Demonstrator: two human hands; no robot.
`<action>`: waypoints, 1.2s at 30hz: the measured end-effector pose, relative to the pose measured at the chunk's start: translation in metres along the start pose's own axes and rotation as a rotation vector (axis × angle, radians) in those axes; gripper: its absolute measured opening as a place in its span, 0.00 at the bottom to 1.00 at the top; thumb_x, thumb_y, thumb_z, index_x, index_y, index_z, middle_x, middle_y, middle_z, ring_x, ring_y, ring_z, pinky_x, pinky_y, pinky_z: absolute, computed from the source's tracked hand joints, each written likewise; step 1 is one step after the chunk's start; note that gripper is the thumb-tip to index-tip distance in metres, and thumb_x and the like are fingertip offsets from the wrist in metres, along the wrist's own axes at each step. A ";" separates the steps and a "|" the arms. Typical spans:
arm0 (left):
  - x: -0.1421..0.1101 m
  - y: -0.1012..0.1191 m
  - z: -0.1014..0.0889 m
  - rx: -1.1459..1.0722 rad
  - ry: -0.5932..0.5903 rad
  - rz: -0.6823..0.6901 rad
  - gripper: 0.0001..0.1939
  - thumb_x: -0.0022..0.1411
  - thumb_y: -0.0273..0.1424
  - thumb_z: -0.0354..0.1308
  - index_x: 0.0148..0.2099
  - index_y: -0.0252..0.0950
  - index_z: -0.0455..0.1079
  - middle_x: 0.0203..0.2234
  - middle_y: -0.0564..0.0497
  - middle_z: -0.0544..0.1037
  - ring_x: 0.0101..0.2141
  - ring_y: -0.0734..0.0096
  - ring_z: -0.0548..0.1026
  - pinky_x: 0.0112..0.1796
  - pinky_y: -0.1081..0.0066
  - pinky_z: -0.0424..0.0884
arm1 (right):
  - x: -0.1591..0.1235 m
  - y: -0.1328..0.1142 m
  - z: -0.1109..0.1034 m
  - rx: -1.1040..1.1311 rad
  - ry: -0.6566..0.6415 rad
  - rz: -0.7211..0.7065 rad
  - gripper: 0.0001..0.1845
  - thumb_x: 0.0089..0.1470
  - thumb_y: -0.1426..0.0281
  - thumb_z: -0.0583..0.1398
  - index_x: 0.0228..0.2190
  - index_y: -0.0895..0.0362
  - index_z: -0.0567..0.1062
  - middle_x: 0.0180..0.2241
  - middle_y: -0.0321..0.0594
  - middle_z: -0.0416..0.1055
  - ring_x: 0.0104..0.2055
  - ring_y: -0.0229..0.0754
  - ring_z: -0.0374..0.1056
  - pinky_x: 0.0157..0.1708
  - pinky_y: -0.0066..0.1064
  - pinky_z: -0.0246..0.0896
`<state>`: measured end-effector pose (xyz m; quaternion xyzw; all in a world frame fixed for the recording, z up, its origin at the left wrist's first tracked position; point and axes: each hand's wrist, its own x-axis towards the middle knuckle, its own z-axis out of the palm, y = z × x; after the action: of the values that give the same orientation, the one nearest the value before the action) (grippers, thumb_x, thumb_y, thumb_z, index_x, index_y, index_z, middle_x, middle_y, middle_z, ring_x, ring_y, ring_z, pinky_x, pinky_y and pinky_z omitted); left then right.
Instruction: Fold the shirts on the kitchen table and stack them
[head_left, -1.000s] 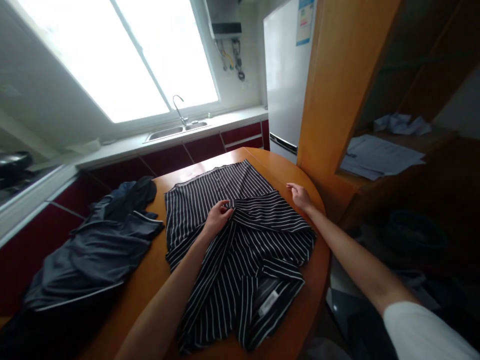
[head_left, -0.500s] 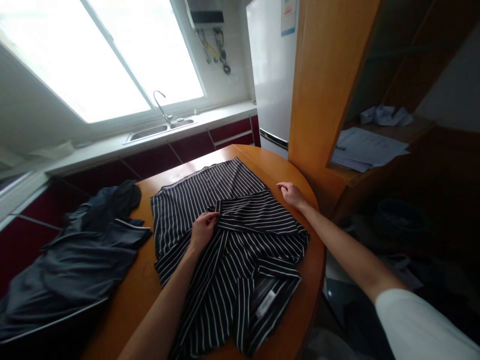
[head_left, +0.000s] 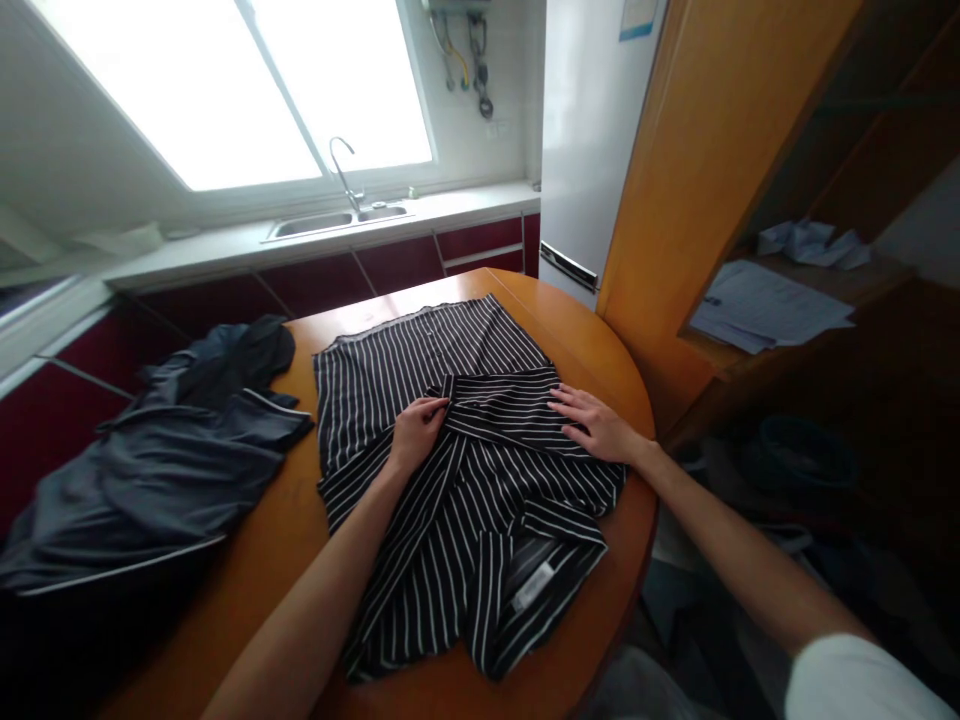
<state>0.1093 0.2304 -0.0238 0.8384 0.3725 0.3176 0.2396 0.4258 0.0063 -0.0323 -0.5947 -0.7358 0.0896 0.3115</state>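
A black shirt with thin white stripes (head_left: 420, 360) lies spread on a round orange wooden table (head_left: 592, 350), its white neck label facing up near me. My left hand (head_left: 416, 430) pinches the end of a sleeve folded across the shirt's middle. Flat on that same folded sleeve, fingers stretched out and pointing left, rests my right hand (head_left: 596, 425).
A dark grey garment (head_left: 157, 460) lies crumpled on the table's left side. Beyond are red cabinets, a counter with a sink and tap (head_left: 341, 215), and a white fridge (head_left: 581, 140). A wooden panel and a shelf with papers (head_left: 765, 310) stand at the right.
My right hand has moved from the table edge beside the shirt onto the folded sleeve and now lies flat on it. My left hand keeps its pinch on the sleeve end.
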 end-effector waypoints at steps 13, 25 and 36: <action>-0.003 0.003 0.001 -0.057 0.037 0.019 0.13 0.63 0.31 0.57 0.44 0.37 0.82 0.41 0.47 0.82 0.39 0.63 0.80 0.44 0.65 0.77 | 0.088 0.023 -0.003 -0.229 -0.173 0.194 0.32 0.71 0.56 0.44 0.69 0.55 0.58 0.72 0.44 0.49 0.75 0.48 0.40 0.71 0.57 0.33; -0.005 -0.001 0.008 -0.041 0.069 0.002 0.12 0.63 0.27 0.57 0.45 0.37 0.81 0.41 0.47 0.82 0.41 0.63 0.80 0.47 0.62 0.77 | 0.087 0.050 0.024 -0.330 -0.034 0.476 0.35 0.71 0.53 0.41 0.68 0.61 0.60 0.71 0.50 0.51 0.74 0.52 0.43 0.70 0.58 0.35; -0.006 0.019 -0.005 -0.041 0.459 -0.083 0.22 0.66 0.20 0.43 0.55 0.37 0.71 0.47 0.45 0.75 0.45 0.64 0.76 0.51 0.61 0.74 | 0.083 0.077 0.017 0.071 0.379 0.544 0.35 0.68 0.51 0.44 0.56 0.62 0.76 0.57 0.56 0.73 0.62 0.55 0.68 0.64 0.49 0.59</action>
<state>0.1109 0.2150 -0.0104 0.7230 0.4448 0.4975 0.1784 0.4718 0.1085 -0.0553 -0.7641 -0.4753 0.0829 0.4282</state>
